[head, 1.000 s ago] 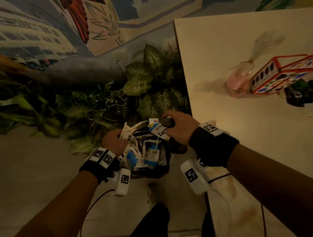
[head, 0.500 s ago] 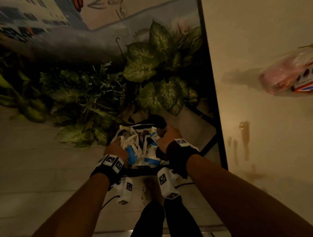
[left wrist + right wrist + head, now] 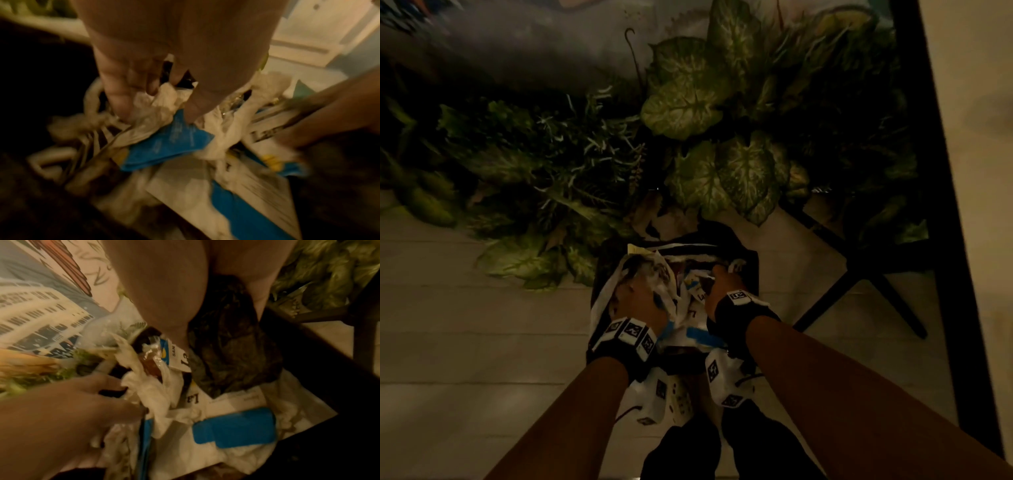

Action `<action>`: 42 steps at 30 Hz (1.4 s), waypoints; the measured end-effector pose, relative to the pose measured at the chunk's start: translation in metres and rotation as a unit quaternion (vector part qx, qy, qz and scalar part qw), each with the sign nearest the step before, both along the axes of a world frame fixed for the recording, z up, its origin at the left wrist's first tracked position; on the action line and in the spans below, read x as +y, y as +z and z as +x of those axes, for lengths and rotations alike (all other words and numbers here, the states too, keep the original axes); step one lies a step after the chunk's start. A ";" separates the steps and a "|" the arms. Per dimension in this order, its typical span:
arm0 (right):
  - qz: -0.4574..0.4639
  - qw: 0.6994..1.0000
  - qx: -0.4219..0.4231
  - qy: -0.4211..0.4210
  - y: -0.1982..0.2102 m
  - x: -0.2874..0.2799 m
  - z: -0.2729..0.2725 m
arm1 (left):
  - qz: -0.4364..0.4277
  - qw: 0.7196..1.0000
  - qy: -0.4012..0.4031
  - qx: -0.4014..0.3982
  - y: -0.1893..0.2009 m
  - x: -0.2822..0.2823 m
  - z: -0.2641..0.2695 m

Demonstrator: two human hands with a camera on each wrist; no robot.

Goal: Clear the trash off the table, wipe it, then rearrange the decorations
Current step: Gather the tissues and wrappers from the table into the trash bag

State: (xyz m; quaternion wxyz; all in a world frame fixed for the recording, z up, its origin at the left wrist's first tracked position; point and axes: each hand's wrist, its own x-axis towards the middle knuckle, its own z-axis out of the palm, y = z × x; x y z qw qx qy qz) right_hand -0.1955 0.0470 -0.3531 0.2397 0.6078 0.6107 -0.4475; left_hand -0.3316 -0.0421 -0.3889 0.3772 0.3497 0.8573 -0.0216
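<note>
A black trash bin (image 3: 751, 270) stands on the floor, stuffed with white and blue paper trash (image 3: 690, 322). Both my hands are down in it. My left hand (image 3: 640, 301) grips crumpled white paper (image 3: 160, 102), its thumb on a blue scrap (image 3: 174, 142). My right hand (image 3: 722, 284) holds a dark crumpled wrapper (image 3: 232, 353) against the bin's right side, next to a white-and-blue label (image 3: 179, 356). The table top (image 3: 983, 240) shows only as a pale strip at the right edge; its decorations are out of view.
Leafy plants (image 3: 705, 102) crowd the wall right behind the bin. The table's dark edge (image 3: 928, 171) and black legs (image 3: 859, 284) stand just right of the bin. Pale floor (image 3: 465, 325) lies to the left. My dark trouser legs (image 3: 688, 452) are below.
I have bent lower toward the bin and the table has slid out of view. My right hand carried the dark wrapper and label down into the bin; my left hand pushed deeper in.
</note>
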 end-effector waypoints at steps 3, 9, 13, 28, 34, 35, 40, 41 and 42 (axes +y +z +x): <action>-0.027 1.000 -0.007 -0.014 -0.019 0.004 0.001 | -0.057 0.996 -0.037 -0.051 -0.019 -0.001 0.004; -0.038 0.997 0.011 -0.064 -0.042 0.007 -0.002 | -0.099 0.989 -0.075 -0.086 -0.035 0.001 -0.001; -0.044 0.995 0.032 -0.086 -0.034 0.011 0.003 | -0.028 0.987 -0.059 -0.144 -0.025 -0.009 -0.008; -0.010 0.976 0.156 -0.150 0.103 -0.003 0.030 | 0.134 0.979 0.115 -0.105 0.160 -0.004 -0.008; 0.039 0.963 0.260 -0.063 0.226 -0.009 0.052 | 0.194 0.978 0.037 -0.070 0.245 0.029 0.012; 0.060 0.960 0.271 -0.040 0.247 -0.010 0.063 | 0.209 0.976 0.016 -0.065 0.260 0.035 0.019; 0.121 0.954 0.271 0.048 0.317 -0.008 0.164 | 0.303 0.949 -0.037 -0.077 0.320 0.073 0.069; 0.125 0.956 0.263 0.041 0.325 -0.006 0.191 | 0.313 0.945 -0.052 -0.075 0.330 0.080 0.084; 0.130 0.958 0.255 0.031 0.331 -0.004 0.218 | 0.324 0.941 -0.067 -0.076 0.338 0.087 0.100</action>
